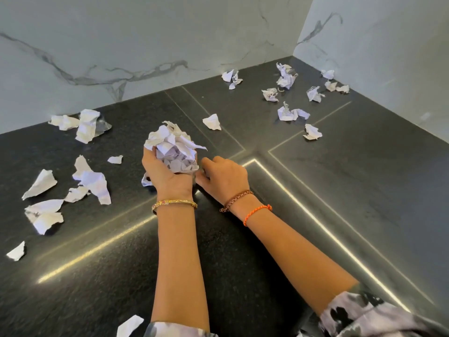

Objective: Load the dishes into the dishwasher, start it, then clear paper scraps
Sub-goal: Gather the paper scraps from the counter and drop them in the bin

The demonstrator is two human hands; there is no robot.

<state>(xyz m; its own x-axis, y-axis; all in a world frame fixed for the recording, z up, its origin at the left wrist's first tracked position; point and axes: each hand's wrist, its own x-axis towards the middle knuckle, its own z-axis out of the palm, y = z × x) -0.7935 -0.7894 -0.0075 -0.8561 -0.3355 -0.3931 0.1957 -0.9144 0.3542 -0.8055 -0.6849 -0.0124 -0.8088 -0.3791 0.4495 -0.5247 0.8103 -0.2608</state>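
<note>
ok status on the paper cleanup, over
Left hand grips a wad of scraps. Right hand beside it, fingers curled, hold unclear. Loose scraps still across the dark counter. Nothing blocking.

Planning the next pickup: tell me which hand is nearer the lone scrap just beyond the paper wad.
Right. The right hand lies below the scrap; the left hand, farther left, holds the wad.
</note>
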